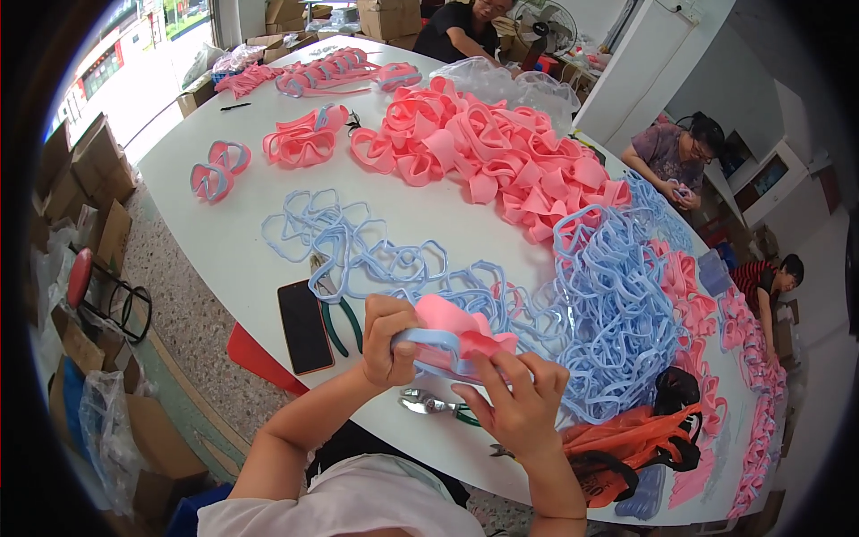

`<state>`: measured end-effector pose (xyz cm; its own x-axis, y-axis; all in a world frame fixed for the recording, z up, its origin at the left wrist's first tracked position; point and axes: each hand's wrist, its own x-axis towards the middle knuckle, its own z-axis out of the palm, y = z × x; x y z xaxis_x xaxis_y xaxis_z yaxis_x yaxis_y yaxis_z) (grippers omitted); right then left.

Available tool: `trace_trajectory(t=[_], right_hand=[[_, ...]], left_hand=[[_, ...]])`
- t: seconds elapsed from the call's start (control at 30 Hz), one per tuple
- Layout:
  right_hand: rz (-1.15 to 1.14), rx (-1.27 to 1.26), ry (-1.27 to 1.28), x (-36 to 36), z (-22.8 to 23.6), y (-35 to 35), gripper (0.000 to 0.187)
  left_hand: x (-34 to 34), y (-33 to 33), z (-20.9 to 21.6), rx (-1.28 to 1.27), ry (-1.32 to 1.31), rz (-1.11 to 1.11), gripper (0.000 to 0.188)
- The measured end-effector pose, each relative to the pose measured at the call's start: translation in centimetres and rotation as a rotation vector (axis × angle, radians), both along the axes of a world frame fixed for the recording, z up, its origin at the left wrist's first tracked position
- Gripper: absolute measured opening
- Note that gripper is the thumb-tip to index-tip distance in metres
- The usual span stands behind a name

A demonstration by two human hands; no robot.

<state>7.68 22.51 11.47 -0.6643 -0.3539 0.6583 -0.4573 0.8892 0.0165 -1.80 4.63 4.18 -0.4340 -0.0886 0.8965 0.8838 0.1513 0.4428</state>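
Note:
Both my hands hold a soft pink swim-mask skirt [445, 313] with a light-blue frame [431, 337] around its edge, above the near side of the table. My left hand [389, 342] has its fingers closed on the left end. At the right end, my right hand [522, 394] pinches the pink rim and frame, its thumb below. Just beyond lie loose blue frames [358, 255], which spread rightward into a large tangled heap [613, 313]. A pile of pink skirts [483, 143] covers the table's far middle. Several pink skirts with blue frames [309, 143] sit at the far left.
Left of my hands lie a dark phone [305, 328] and green-handled pliers [343, 324]. Another pair of pliers [429, 402] rests below my hands. An orange plastic bag [626, 438] is at the right. Three people sit around the white table [215, 259]; cardboard boxes [98, 166] stand left.

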Motion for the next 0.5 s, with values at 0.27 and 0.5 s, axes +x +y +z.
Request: trace_trajectory(t=[0.27, 0.5], right_hand=[[0.025, 0.197, 0.05, -1.9, -1.9, 0.6, 0.033], [0.11, 0.262, 0.096, -3.1, -2.2, 2.4, 0.032]], left_hand=[[-0.3, -0.3, -1.1, -0.041, -0.01, -0.058, 0.026], [-0.4, -1.0, 6.0, -0.705, 0.417, 0.132, 0.029]])
